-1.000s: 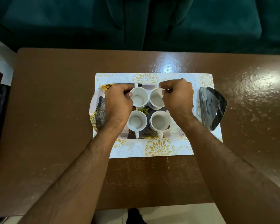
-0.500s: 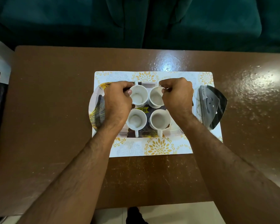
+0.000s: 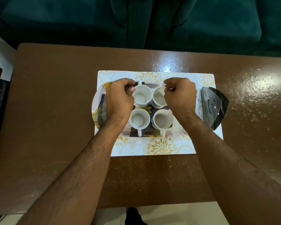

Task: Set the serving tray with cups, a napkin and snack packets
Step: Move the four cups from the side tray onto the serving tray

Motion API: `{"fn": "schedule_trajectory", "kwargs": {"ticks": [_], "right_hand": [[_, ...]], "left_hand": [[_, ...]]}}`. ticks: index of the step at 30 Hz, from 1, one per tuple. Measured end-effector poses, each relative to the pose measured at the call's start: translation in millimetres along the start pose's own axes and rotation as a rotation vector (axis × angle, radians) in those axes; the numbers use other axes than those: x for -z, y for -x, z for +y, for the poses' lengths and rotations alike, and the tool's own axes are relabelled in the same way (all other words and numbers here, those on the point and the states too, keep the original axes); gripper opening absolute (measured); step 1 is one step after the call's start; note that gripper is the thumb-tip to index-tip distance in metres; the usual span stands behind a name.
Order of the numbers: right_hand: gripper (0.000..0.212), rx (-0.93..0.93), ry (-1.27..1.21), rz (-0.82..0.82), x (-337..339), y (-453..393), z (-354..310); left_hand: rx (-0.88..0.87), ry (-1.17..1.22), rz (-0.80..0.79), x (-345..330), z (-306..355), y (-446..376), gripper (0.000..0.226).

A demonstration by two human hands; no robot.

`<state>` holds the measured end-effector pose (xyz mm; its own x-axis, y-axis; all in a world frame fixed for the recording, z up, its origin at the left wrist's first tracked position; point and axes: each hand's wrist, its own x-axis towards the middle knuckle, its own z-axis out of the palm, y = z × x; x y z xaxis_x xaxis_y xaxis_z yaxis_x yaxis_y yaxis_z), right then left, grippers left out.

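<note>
Four cups (image 3: 139,119) stand on the tray (image 3: 99,109). The far two are pinched at their rims by the left hand (image 3: 119,98) and right hand (image 3: 180,97); they are best nudged level and snug together.

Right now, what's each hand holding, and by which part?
The left hand and right hand are curled at the two far cups on the tray, apparently at rim or handle. The fingers hide the contact, so the exact hold cannot be told.
</note>
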<state>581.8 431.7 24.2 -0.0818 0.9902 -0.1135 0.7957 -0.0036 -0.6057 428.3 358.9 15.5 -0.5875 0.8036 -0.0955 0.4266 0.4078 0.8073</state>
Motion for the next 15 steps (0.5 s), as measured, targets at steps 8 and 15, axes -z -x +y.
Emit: {"fn": "schedule_trajectory", "kwargs": {"ticks": [8,15], "right_hand": [[0.045,0.216,0.194,0.061,-7,18,-26],[0.06,0.459,0.348,0.006,-46,55,-81]], "left_hand": [[-0.111,-0.144,0.004,29,-10,5,0.037],[-0.197,-0.409,-0.04,90,-51,20,0.066]]}}
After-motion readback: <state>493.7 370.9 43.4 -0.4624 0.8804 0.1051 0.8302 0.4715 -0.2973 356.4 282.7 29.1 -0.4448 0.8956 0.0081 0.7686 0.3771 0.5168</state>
